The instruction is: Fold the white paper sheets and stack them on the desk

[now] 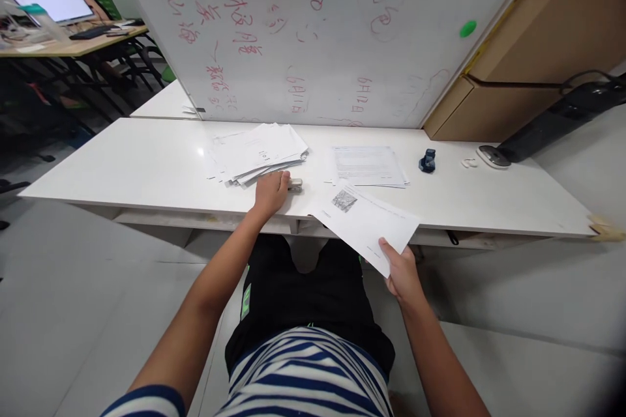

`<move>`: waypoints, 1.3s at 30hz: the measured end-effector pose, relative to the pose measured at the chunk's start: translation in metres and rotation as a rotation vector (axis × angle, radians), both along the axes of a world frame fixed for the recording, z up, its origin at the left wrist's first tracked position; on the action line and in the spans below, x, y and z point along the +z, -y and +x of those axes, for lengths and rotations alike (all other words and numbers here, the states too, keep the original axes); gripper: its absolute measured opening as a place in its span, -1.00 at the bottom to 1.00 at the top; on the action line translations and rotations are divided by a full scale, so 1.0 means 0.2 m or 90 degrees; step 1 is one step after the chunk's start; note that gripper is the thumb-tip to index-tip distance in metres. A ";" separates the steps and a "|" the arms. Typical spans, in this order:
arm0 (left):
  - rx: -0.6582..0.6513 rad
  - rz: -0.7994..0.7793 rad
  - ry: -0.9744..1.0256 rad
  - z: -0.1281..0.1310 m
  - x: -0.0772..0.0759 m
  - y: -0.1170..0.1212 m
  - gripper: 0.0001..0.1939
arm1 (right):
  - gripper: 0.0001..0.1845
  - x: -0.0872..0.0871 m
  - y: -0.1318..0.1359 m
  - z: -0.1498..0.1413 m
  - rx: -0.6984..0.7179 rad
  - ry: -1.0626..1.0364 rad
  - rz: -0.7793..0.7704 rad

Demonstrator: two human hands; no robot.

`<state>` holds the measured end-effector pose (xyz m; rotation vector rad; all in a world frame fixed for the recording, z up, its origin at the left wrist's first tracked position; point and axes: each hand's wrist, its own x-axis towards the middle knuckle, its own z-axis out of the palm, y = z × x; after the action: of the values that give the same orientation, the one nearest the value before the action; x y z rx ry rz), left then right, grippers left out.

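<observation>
Brown boxes (552, 19) beside the whiteboard (323, 32) hid their insides. The right hand (403, 268) pinched a paper (364, 218); the left hand (271, 194) curled round a half-hidden stapler (295, 185).

desk (147, 163): paper pile (264, 146) left | stapler (295, 185) before pile | page stack (369, 166) right | whiteboard (332, 71) behind

My single view looked forward and steeply down from the wearer's head, close above the white desk (147, 163).
</observation>
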<state>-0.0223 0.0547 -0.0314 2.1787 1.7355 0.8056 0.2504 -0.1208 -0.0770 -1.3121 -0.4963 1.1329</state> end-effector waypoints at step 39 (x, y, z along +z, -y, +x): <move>-0.113 -0.062 0.132 0.03 0.06 -0.24 -0.68 | -0.55 0.09 -0.33 -0.30 0.215 0.092 -0.030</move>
<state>-0.0157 0.1034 -0.0200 2.0688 1.4305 0.8490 0.1896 -0.0552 -0.0599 -1.3905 -0.8268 1.3373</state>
